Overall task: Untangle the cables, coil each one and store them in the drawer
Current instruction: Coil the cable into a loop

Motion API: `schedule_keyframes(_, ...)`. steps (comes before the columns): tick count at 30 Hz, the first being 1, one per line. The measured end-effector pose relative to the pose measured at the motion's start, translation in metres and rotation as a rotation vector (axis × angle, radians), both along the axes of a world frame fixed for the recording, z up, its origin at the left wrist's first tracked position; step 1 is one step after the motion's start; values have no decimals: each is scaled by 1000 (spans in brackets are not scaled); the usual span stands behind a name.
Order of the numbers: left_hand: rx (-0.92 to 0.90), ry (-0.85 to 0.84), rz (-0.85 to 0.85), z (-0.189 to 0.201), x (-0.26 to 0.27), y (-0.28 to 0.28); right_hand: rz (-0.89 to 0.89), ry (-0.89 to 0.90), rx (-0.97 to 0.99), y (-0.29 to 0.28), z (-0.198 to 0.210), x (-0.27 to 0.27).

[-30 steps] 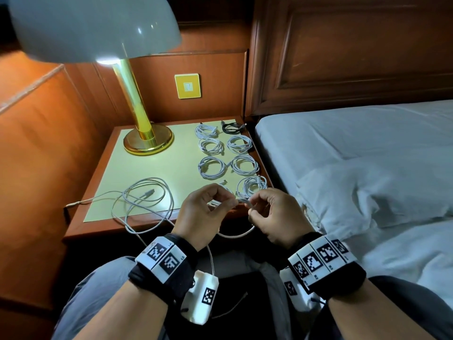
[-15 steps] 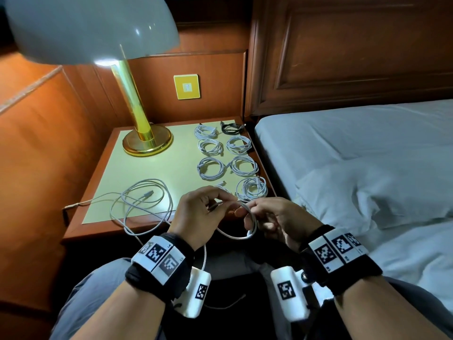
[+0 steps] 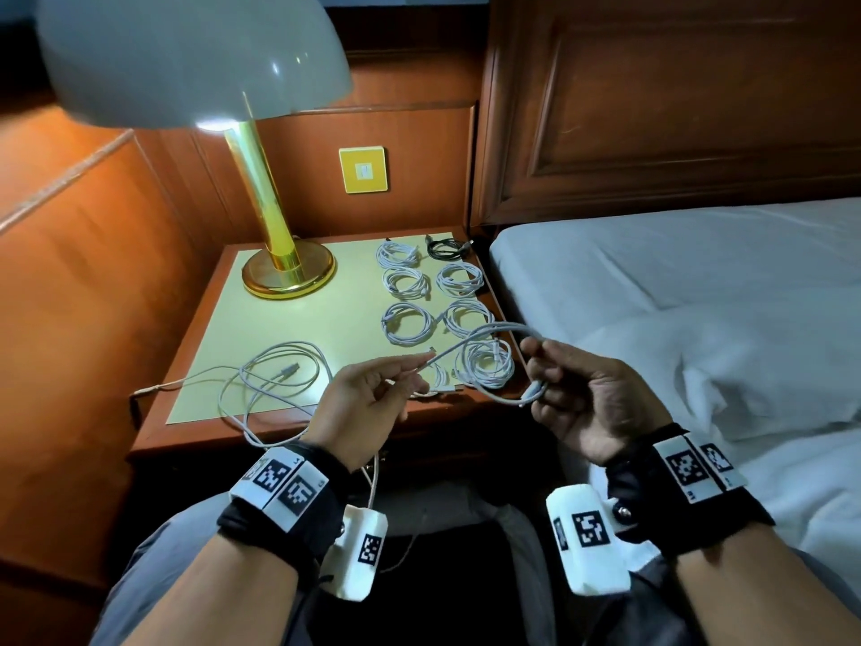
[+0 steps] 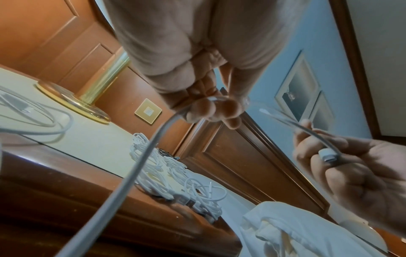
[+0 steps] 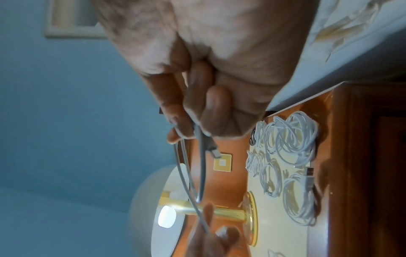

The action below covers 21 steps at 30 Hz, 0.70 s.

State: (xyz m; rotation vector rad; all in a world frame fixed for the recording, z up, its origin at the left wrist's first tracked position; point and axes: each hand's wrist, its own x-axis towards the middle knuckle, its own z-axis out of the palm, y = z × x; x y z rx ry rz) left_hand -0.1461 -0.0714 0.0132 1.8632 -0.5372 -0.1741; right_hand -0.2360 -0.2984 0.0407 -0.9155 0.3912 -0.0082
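Left hand (image 3: 368, 403) pinches thin white cable (image 3: 484, 331), centre frame above wooden counter (image 3: 289, 426) edge; right hand (image 3: 587, 394) grips its plug-end loop. Risk: slack trailing lower left snags the loose white tangle (image 3: 275, 375), dragging it off.

a bedroom: a white-sheeted bed (image 3: 675, 282) with wooden headboard (image 3: 675, 100), beside a nightstand (image 3: 298, 328) bearing a brass lamp (image 3: 275, 254).

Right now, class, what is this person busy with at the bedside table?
The person is coiling a white cable. The left hand pinches it near one plug; the right hand holds the other plug end. Several finished coils lie on the nightstand beside a loose cable and a lamp.
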Motion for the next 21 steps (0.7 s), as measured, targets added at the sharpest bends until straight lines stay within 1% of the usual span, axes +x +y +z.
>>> schedule_keyframes(2,9,9,74,0,1,4,-42,-37,54,-9,2,-1)
schedule_keyframes(4,22,-3,167,-2,5,10,-70,-48,57,-14,2,-3)
schedule_keyframes(7,87,-78,265,-5,10,19,-62,-30,28,-13,2,-6)
schedule_keyframes(9,178,-168,282,-6,6,19,-52,-28,-24,-7,0,-8)
schedule_keyframes(11,277,-237,192,-5,-3,15,-47,-65,-108,1,-3,-8)
schedule_keyframes(13,338,-279,4,-4,-15,9,-60,-125,-223,10,-6,-7)
schedule_keyframes(15,320,-344,-177,-4,-25,5,-77,-163,-368,17,-10,-7)
schedule_keyframes(16,300,-352,-238,-4,-29,4,-77,-172,-436,19,-12,-7)
schedule_keyframes(19,259,-319,-330,-2,-36,0,-55,-185,-548,26,-15,-8)
schedule_keyframes(21,245,-342,-352,0,-36,0,-45,-207,-604,29,-16,-8)
